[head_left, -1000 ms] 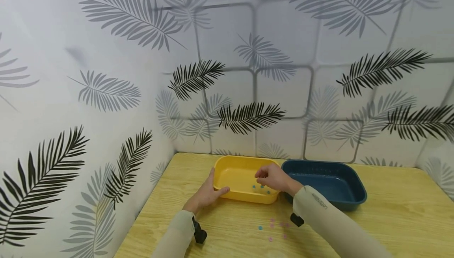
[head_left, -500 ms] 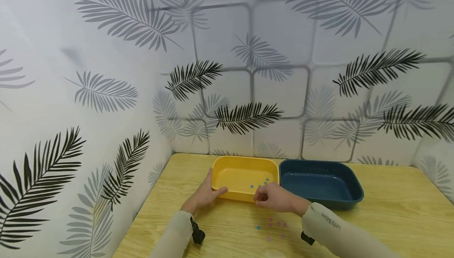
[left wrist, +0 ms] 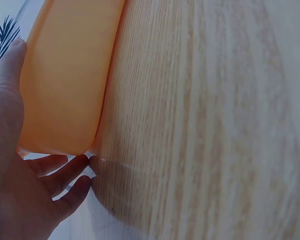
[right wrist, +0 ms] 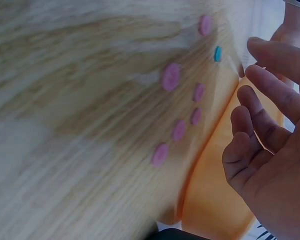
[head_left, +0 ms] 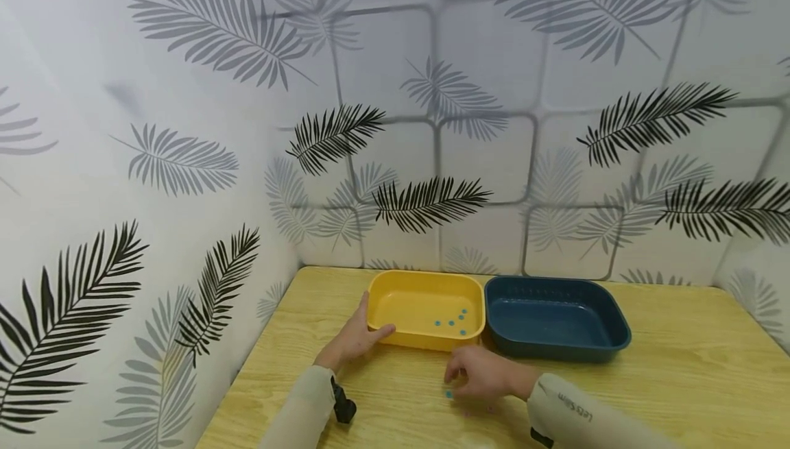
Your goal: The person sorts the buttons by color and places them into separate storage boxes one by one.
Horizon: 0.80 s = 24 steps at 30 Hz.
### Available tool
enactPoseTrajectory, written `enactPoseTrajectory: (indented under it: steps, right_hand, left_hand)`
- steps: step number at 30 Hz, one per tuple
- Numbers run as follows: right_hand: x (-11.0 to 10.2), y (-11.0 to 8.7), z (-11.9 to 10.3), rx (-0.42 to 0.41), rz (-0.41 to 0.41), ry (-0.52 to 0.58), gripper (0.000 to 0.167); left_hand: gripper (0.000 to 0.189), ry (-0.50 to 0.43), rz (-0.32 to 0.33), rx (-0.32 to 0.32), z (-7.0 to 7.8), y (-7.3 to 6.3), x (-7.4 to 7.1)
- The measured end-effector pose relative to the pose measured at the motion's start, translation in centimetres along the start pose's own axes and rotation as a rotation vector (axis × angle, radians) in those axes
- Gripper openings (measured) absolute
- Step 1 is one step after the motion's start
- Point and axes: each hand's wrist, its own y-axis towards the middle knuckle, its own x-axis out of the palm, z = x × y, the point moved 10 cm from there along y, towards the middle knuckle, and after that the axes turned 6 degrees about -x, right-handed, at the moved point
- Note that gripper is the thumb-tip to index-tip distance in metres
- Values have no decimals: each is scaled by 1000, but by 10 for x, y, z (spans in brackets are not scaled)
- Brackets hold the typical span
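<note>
My left hand (head_left: 352, 341) holds the left end of a yellow plastic tray (head_left: 420, 341), thumb at the front rim and fingers bent against the end wall. Several small blue buttons (head_left: 437, 323) lie on the tray floor towards its right side. In front of the tray, my right hand (head_left: 486, 372) is low over the table, fingers loosely bent and holding nothing. Its fingertips are close to a single blue button (right wrist: 218, 53) on the wood. Several pink buttons (right wrist: 171, 76) lie scattered beside that one; in the head view the right hand hides some of them.
A dark blue tray (head_left: 555, 351) stands right of the yellow one, their ends side by side. Both are near the back of the wood-grain table (head_left: 691, 367), close to a leaf-patterned wall (head_left: 395, 161). Another wall runs along the left.
My right hand has moved from over the yellow tray, across its front rim, down to the table near the loose blue button. The left hand has stayed on the tray.
</note>
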Motion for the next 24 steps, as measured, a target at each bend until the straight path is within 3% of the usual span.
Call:
enactPoseTrajectory:
  steps: [10, 16, 24]
  right_hand:
    - [12, -3, -2, -32, -40, -62, 14]
    - [19, -2, 7, 19, -69, -62, 14]
    - [18, -1, 7, 16, -44, -70, 11]
  left_hand:
    - [105, -3, 3, -12, -1, 0, 0]
    - [106, 0, -3, -1, 0, 1, 1]
    - [104, -5, -2, 8, 2, 1, 1]
